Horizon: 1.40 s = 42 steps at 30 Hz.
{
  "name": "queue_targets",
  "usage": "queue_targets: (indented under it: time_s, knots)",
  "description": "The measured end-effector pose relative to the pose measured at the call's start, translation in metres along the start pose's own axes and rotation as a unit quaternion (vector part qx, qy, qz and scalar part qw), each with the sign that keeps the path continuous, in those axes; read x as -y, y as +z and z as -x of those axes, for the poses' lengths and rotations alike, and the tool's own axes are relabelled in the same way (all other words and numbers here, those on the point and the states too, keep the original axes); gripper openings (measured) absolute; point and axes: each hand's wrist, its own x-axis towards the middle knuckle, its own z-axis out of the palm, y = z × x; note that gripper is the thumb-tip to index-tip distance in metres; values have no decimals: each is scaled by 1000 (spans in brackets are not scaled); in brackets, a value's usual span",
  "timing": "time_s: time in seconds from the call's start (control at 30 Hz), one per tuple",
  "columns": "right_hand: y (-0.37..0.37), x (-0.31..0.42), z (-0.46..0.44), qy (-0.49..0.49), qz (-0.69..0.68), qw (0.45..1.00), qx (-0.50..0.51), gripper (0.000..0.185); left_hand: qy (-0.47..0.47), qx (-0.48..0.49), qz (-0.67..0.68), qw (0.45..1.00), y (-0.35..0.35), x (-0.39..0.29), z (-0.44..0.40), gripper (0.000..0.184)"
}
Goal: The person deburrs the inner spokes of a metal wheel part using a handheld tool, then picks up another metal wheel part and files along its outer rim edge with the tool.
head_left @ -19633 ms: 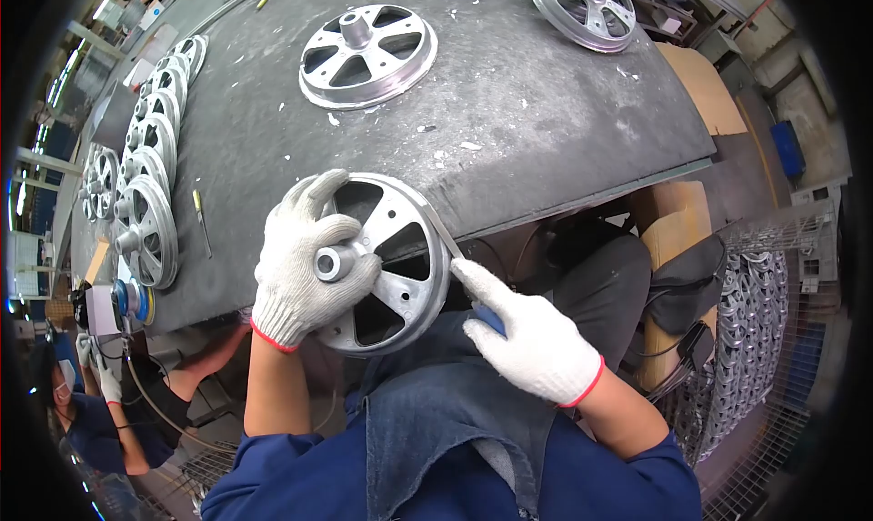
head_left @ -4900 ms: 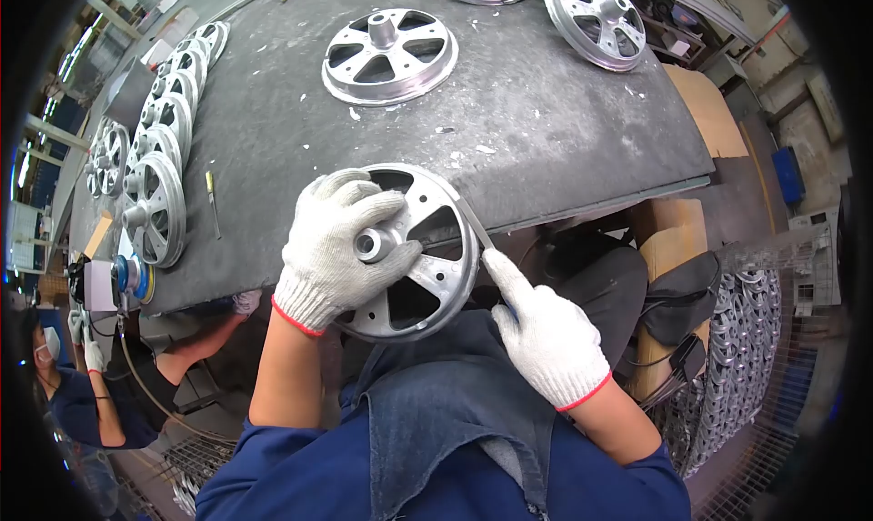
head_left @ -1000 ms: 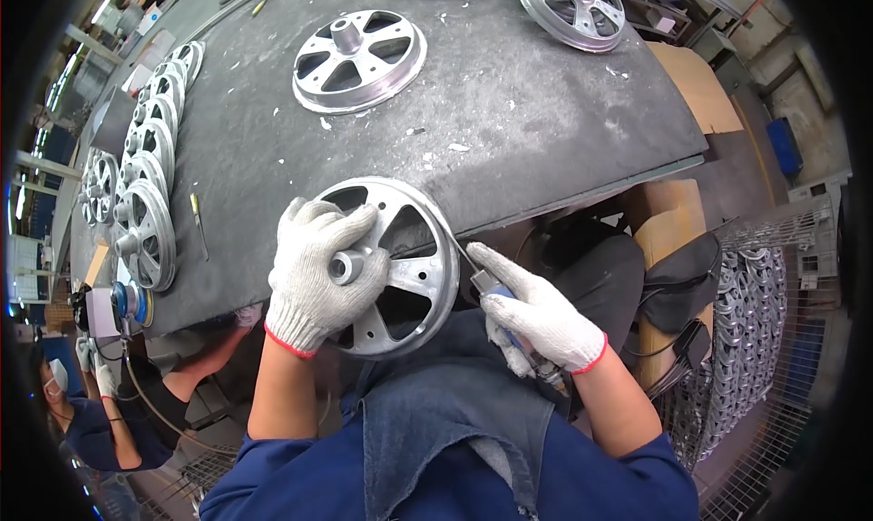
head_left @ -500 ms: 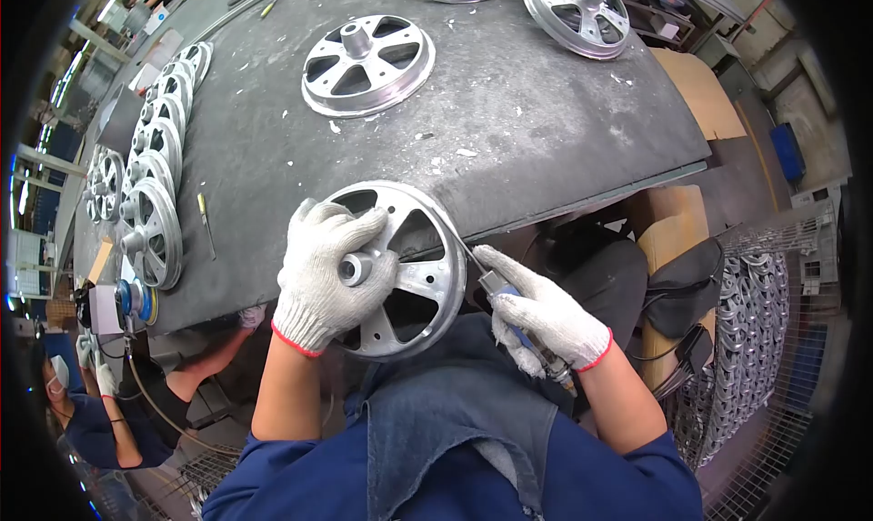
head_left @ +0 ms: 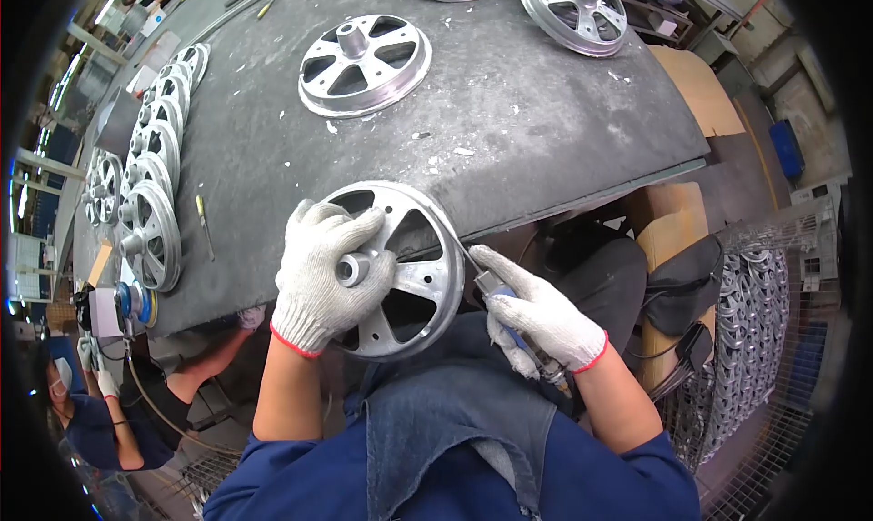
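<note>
A spoked silver metal wheel (head_left: pixel 429 277) is held tilted at the near edge of the worktable, partly over my lap. My left hand (head_left: pixel 323 271), in a white knitted glove with a red cuff, wraps around its hub and spokes. In my gloved right hand (head_left: pixel 550 316) is an air file (head_left: pixel 492 284) with a blue and metal body. Its thin blade reaches up to the right side of the wheel's rim and seems to touch it. Most of the tool's body is hidden by my fingers.
On the dark worktable (head_left: pixel 509 139) lie another wheel (head_left: pixel 359 65), metal flakes and a yellow-handled tool (head_left: pixel 203 214). A row of wheels (head_left: pixel 150 235) leans along the left. A co-worker (head_left: pixel 118 430) is at the lower left. A wire cage of metal parts (head_left: pixel 750 339) stands at right.
My right hand and the air file have shifted very slightly left and down along the rim. My left hand and the wheel hold nearly the same place.
</note>
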Motion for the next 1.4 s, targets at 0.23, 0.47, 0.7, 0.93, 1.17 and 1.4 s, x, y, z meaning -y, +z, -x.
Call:
queue_targets:
  time_s: [0.23, 0.47, 0.7, 0.93, 1.17, 1.4]
  knots:
    - [4, 0, 5, -1, 59, 998, -29, 79, -2, 6, -2, 1000, -1, -2, 2, 50]
    - [30, 0, 9, -112, 487, 847, -181, 74, 19, 52, -1, 998, -11, 2, -4, 54]
    - [46, 2, 17, -120, 535, 808, -216, 69, 31, 66, 13, 997, -14, 5, -5, 61]
    - [36, 3, 19, -121, 527, 807, -237, 91, -23, 35, -8, 999, -7, -9, 0, 52]
    - [41, -6, 28, -104, 569, 788, -211, 84, -68, 17, -24, 997, -5, -13, 5, 52]
    - [48, -7, 28, -96, 645, 724, -226, 74, -48, 58, -26, 997, -15, -11, 1, 58]
